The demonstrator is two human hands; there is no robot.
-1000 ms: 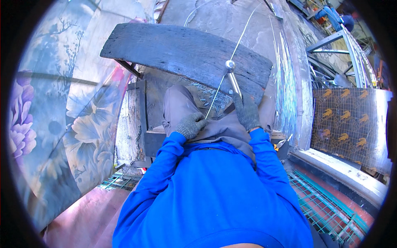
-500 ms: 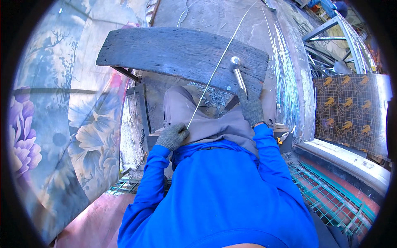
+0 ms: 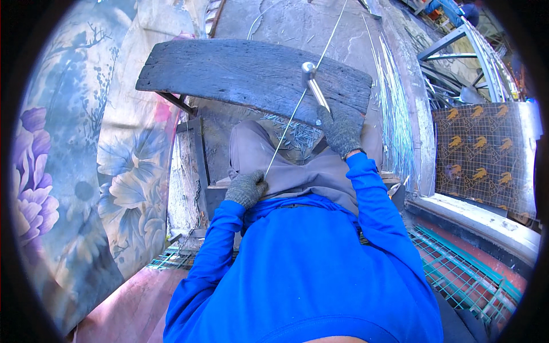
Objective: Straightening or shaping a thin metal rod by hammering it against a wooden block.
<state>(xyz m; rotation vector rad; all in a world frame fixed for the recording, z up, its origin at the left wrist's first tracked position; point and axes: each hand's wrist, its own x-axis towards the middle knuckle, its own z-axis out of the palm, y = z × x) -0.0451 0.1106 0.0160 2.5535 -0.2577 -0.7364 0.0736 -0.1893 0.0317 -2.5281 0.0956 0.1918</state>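
Hammer [image 3: 317,90]: swung leftward, head now over the rod [image 3: 286,131], nearer the bench's [image 3: 229,71] far edge!
Right hand [image 3: 343,132]: forward, further over the near edge.
Left hand [image 3: 246,190]: pulled back from a second ago.

Bright, cool, bluish light overall; exact source could not be told. Strongest glare at far right, nearly washing out pale edge of patterned panel [image 3: 480,160]. Thin rods [image 3: 394,108] at right gave off bluish-white streaks; rounded head of metal tool [image 3: 316,88] carried small bright highlight. Dark counter [image 3: 251,71] looked matte, grain readable. Blue shirt [image 3: 309,268] near side strongly saturated, folds softly shaded. Floral sheet [image 3: 126,166] at left pale. Fisheye bent straight edges; rim fell to black. Far-right background darker, soft.
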